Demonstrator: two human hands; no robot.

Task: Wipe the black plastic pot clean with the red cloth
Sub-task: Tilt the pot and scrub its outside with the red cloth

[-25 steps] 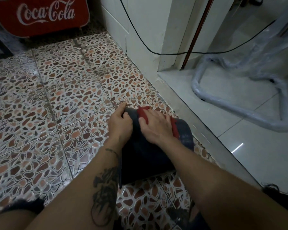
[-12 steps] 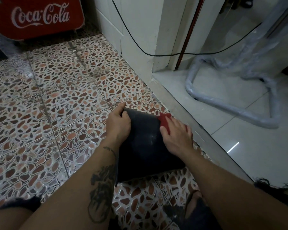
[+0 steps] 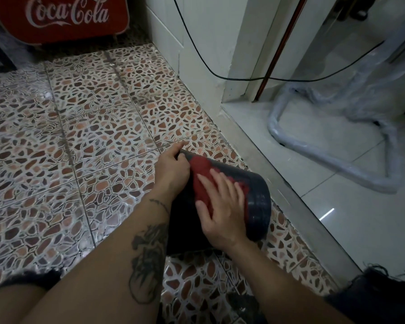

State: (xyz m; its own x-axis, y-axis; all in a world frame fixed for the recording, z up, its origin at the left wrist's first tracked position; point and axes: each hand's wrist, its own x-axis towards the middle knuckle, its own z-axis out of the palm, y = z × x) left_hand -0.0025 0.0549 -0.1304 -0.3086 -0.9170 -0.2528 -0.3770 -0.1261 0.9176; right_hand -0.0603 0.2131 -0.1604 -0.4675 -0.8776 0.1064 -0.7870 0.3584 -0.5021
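Note:
The black plastic pot (image 3: 258,199) lies on its side on the patterned floor tiles, its rim to the right. My left hand (image 3: 172,171) grips the pot's far left edge and holds it steady. My right hand (image 3: 222,206) lies flat on the pot's upper side with fingers spread, pressing the red cloth (image 3: 202,174) against it. Most of the cloth shows above and left of my fingers; a bit peeks out at the right near the rim.
A red Coca-Cola cooler (image 3: 63,17) stands at the back left. A white wall corner (image 3: 197,54) with a hanging black cable (image 3: 206,64) is behind the pot. A raised sill (image 3: 278,181) runs right of the pot, with a plastic-wrapped metal frame (image 3: 332,157) beyond.
My right hand slid the red cloth from the pot's right side back toward the middle and left, close to my left hand. The left hand kept its grip.

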